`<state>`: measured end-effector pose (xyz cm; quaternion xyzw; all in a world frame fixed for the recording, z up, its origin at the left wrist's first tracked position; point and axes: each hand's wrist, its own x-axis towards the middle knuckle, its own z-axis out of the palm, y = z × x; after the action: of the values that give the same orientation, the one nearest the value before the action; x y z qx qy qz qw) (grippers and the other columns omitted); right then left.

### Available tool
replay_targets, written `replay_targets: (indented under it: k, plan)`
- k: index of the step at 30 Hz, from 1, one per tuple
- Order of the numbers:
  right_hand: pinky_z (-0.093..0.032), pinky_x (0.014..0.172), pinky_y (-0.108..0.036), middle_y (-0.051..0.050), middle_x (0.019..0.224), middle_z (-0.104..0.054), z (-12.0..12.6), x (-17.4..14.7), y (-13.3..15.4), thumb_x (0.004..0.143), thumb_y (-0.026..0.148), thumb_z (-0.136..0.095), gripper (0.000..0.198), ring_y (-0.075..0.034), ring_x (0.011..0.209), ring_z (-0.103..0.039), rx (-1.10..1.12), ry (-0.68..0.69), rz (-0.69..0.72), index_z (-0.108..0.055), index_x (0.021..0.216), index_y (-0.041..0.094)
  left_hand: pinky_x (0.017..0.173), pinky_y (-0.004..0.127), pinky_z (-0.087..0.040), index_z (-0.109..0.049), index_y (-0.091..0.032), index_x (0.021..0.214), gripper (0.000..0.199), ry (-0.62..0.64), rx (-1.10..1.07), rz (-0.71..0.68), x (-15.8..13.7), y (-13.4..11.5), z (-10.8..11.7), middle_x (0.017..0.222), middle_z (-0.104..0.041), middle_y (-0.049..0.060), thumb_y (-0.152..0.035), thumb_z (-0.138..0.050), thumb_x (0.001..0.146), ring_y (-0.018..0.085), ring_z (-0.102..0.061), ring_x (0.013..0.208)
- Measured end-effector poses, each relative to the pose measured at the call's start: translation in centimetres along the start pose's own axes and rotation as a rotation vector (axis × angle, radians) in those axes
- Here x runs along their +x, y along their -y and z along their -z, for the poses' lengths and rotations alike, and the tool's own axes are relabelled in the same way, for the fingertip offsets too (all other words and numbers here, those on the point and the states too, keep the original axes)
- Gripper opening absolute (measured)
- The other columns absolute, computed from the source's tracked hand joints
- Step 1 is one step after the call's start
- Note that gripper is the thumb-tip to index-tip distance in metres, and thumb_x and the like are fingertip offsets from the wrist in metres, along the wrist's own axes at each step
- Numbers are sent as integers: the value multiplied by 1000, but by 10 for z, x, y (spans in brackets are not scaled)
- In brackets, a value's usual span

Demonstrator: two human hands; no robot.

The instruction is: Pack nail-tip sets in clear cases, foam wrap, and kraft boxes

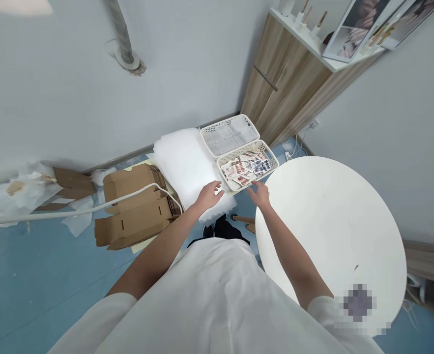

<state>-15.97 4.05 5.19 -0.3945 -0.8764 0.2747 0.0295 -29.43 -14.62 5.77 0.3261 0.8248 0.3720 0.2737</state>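
Lying just ahead of released fingers (214,186), nearer white basket (271,154), cards (241,168) inside, left hand (207,197) and right hand (261,195) apart.

Bare arms (165,248) extended forward and converging.
The left hand (207,196) curves its fingers (214,185) inward, slightly spread; the right hand (261,194), likewise loosely bent, angles leftward.
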Motion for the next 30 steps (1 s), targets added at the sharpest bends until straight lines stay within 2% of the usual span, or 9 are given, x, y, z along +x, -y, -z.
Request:
replay_targets:
  k: [7, 12, 15, 21, 27, 30]
  plan:
    - [-37, 90, -40, -11, 115, -56, -14, 63, 6, 78, 26, -46, 41, -27, 107, -47, 58, 70, 142, -50, 118, 16, 94, 35, -38, -48, -17, 118, 44, 129, 263, -60, 68, -19, -2, 117, -56, 9, -27, -56, 76, 24, -51, 108]
    - [-40, 83, -38, -13, 111, -57, -27, 95, 9, 78, 23, -47, 40, -28, 102, -50, 20, 172, 137, -50, 117, 14, 96, 37, -34, -45, -15, 118, 51, 212, 326, -54, 123, -20, -26, 114, -54, 11, -20, -62, 70, 27, -46, 112]
    - [-41, 79, -37, -13, 111, -56, -33, 103, 10, 78, 21, -48, 41, -28, 100, -50, -2, 223, 89, -49, 119, 15, 92, 37, -36, -43, -14, 117, 58, 261, 378, 8, 142, -17, -41, 109, -54, 12, -18, -67, 64, 29, -47, 109]
    - [-41, 78, -35, -13, 116, -51, -36, 107, 17, 77, 19, -48, 46, -27, 100, -50, -41, 250, 42, -43, 123, 17, 88, 36, -37, -42, -12, 117, 61, 303, 508, 1, 148, -8, -52, 106, -53, 14, -24, -68, 63, 28, -48, 105]
    - [-43, 71, -34, -12, 111, -53, -33, 112, 19, 74, 19, -49, 43, -25, 90, -54, -13, 295, -8, -46, 117, 19, 90, 36, -34, -37, -14, 123, 66, 252, 508, -39, 142, 0, -54, 108, -52, 13, -27, -65, 64, 28, -47, 106]
    - [-43, 69, -34, -11, 104, -56, -31, 113, 14, 72, 20, -51, 42, -26, 87, -55, 25, 268, -30, -46, 114, 18, 89, 37, -34, -35, -13, 123, 68, 237, 493, -45, 140, 1, -57, 107, -52, 13, -25, -65, 63, 29, -47, 105]
